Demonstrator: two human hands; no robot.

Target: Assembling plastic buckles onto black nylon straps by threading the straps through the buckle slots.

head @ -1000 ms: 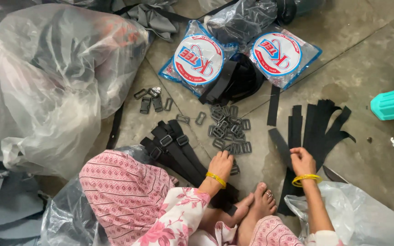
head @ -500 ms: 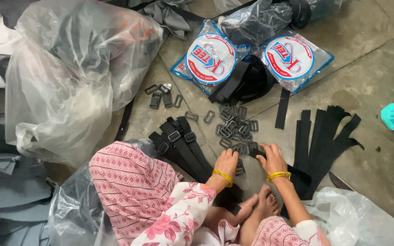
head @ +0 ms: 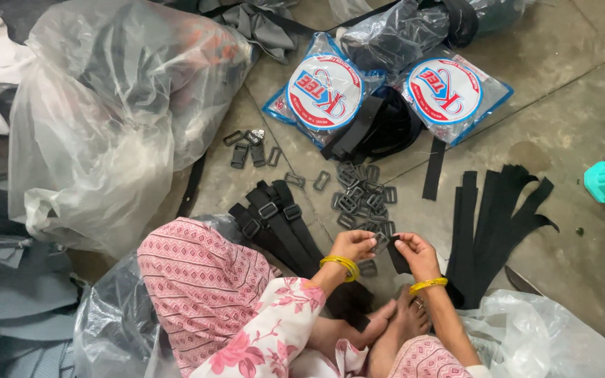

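Hands meet over floor [head: 582, 280]: left hand [head: 353, 246] fingers pinch a buckle [head: 381, 241], right hand [head: 416, 255] fingers grip a black strap [head: 398, 257]; buckle pile [head: 362, 196] just beyond.

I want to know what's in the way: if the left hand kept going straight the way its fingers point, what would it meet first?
The left hand points up and right, so it would likely first meet the pile of buckles on the floor, though depth is hard to judge.

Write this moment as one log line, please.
left hand: holds buckle | right hand: holds black strap | loose buckles ahead on floor | cut straps at right
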